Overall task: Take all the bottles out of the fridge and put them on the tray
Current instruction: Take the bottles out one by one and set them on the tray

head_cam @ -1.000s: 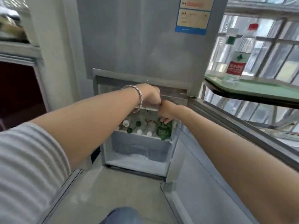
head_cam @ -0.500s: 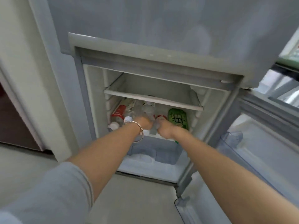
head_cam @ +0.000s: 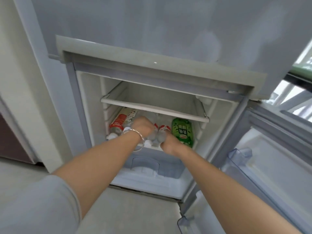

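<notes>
The fridge's lower compartment [head_cam: 87, 105] stands open. Several bottles lie on its lower shelf, caps toward me: a red-labelled water bottle [head_cam: 117, 124] at the left, clear ones in the middle, a green tea bottle [head_cam: 182, 132] at the right. My left hand [head_cam: 143, 126], with a silver bracelet on the wrist, is closed over a clear bottle [head_cam: 152, 135] in the middle. My right hand [head_cam: 169, 144] grips the neck end of a clear red-labelled bottle [head_cam: 162, 130] beside it. A corner of the green tray [head_cam: 302, 70] shows at the far right edge.
An empty white shelf [head_cam: 152, 108] sits right above the bottles. Below them is a frosted drawer [head_cam: 146, 166]. The open fridge door [head_cam: 270, 166] with clear bins hangs at the right. Grey floor lies in front; a cream wall and dark cabinet stand at the left.
The view dropped from the tray and its two standing bottles down into the fridge. Both hands moved from the shelf's front edge onto the middle bottles.
</notes>
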A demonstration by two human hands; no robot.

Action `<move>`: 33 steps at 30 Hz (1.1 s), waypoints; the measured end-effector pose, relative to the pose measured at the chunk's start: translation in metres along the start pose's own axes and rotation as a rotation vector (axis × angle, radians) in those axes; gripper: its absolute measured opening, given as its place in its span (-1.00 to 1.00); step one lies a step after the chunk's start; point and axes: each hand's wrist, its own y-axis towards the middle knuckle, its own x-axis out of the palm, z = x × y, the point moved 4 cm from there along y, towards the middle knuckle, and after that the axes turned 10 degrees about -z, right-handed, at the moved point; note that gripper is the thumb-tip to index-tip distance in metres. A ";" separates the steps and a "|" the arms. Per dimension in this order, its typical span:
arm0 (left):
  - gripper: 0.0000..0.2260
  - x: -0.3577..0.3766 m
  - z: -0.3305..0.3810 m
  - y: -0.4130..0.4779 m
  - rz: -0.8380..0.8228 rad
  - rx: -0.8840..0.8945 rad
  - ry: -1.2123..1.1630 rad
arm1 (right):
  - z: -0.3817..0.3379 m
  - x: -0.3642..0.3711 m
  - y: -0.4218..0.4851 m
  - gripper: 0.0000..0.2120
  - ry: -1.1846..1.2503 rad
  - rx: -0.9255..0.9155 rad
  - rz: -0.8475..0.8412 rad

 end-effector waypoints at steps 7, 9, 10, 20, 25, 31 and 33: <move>-0.82 -0.068 0.014 -0.091 0.149 0.024 0.067 | -0.036 -0.013 -0.072 -0.53 -0.056 -0.073 -0.038; -0.84 -0.093 0.031 -0.134 0.224 0.073 0.102 | -0.051 -0.021 -0.114 -0.40 -0.068 -0.116 -0.048; -0.87 -0.105 0.040 -0.151 0.268 0.107 0.126 | -0.058 -0.024 -0.131 -0.41 -0.072 -0.164 -0.064; -0.51 -0.156 0.172 -0.301 0.531 0.377 0.050 | -0.064 -0.112 -0.289 -0.42 0.309 -0.344 -0.090; -0.52 -0.164 0.246 -0.348 0.534 0.634 -0.289 | -0.031 -0.182 -0.354 -0.56 0.476 -0.436 0.198; -0.62 -0.134 0.333 -0.370 0.250 0.934 -0.544 | 0.024 -0.269 -0.399 -0.65 0.519 -0.445 0.537; -0.67 -0.111 0.352 -0.355 0.174 0.889 -0.462 | 0.043 -0.301 -0.404 -0.63 0.494 -0.436 0.668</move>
